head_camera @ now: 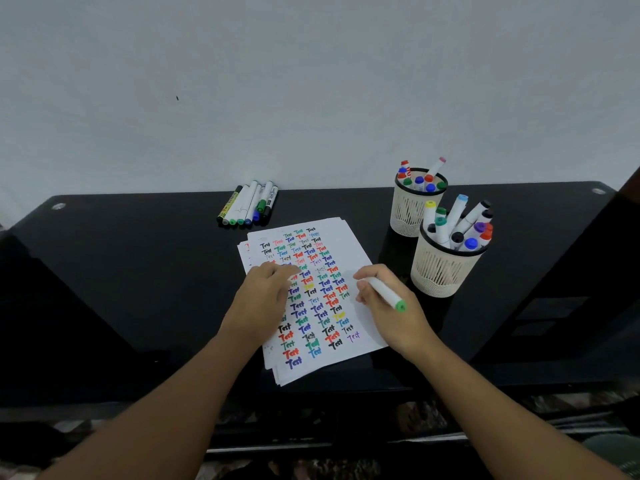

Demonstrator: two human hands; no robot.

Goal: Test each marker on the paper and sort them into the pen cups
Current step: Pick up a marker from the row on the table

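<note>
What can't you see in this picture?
Head view only:
- Marker tip: hidden inside the right hand.
- Words on the paper under the left hand: covered.
- Lower parts of markers in both cups: hidden by the walls.
- Print on the loose markers: too small.

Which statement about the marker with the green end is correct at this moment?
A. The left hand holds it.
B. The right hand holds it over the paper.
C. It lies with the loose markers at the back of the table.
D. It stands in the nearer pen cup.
B: the right hand grips the green-ended marker at the paper's right edge, while the left hand rests on the sheet.
</note>
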